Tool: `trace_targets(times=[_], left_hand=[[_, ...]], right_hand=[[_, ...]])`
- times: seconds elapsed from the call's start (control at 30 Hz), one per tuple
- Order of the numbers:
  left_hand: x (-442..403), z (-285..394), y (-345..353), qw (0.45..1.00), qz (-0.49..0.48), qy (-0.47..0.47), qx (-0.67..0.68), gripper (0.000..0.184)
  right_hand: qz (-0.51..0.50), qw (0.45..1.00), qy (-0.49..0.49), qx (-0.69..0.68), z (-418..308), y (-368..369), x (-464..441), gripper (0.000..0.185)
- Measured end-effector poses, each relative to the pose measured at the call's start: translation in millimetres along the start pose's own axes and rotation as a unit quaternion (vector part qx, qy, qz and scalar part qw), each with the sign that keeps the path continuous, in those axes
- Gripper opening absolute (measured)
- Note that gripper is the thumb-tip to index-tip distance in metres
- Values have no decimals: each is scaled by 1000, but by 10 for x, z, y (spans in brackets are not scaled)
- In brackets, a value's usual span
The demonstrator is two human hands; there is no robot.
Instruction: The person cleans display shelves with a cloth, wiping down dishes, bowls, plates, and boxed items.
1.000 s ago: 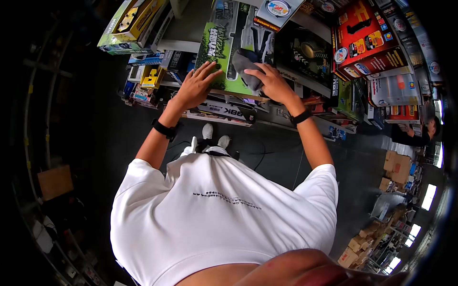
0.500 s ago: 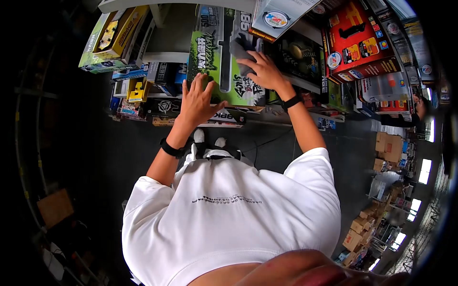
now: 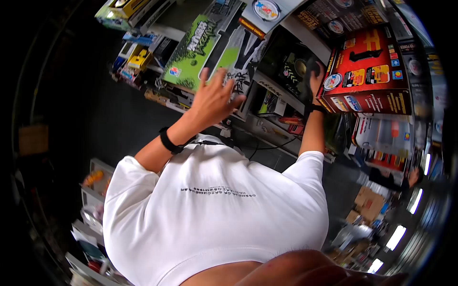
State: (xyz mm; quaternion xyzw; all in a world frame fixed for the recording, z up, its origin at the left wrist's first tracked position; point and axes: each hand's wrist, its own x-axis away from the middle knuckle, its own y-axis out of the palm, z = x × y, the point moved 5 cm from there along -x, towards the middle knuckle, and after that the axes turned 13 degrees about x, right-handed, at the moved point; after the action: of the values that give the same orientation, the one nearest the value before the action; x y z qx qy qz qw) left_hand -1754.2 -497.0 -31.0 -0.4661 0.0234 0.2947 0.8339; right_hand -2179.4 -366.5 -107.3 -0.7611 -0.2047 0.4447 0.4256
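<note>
My left hand (image 3: pixel 214 99) has its fingers spread at the near edge of a green and grey printed box (image 3: pixel 188 64), which lies flat on a shelf. Whether the fingertips touch the box I cannot tell. My right hand (image 3: pixel 316 85) grips a dark grey cloth (image 3: pixel 311 70), blurred by motion. It is between a black box (image 3: pixel 288 62) with round gold parts showing and a red box (image 3: pixel 365 66) picturing yellow and black tools. Part of the right hand is hidden behind the red box's corner.
A white box (image 3: pixel 265 12) stands over the green box's far end. Yellow packages (image 3: pixel 140 59) sit on shelves at the left. A cable (image 3: pixel 272 147) hangs below the shelf. At the far right another person's hand (image 3: pixel 414 177) shows near cardboard boxes (image 3: pixel 368 202).
My right hand has moved with the cloth from the green box to the right, beside the red box. The view has turned, and my left hand stays near the green box's front edge.
</note>
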Motion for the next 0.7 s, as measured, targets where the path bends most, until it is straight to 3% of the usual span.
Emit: trace_targets(times=[0.17, 0.33, 0.57, 0.7], left_hand=[[-427, 966, 1034, 990, -51, 94, 88, 47], [-938, 750, 2204, 995, -26, 3, 91, 54], [-1028, 520, 2430, 995, -5, -51, 88, 56], [-1023, 464, 2422, 993, -3, -50, 108, 56]], right_hand=[[-15, 999, -38, -34, 568, 180, -344, 39], [-87, 986, -114, -90, 397, 512, -716, 36], [-234, 927, -255, -146, -511, 476, -510, 30], [-282, 907, -257, -177, -497, 207, -132, 34]])
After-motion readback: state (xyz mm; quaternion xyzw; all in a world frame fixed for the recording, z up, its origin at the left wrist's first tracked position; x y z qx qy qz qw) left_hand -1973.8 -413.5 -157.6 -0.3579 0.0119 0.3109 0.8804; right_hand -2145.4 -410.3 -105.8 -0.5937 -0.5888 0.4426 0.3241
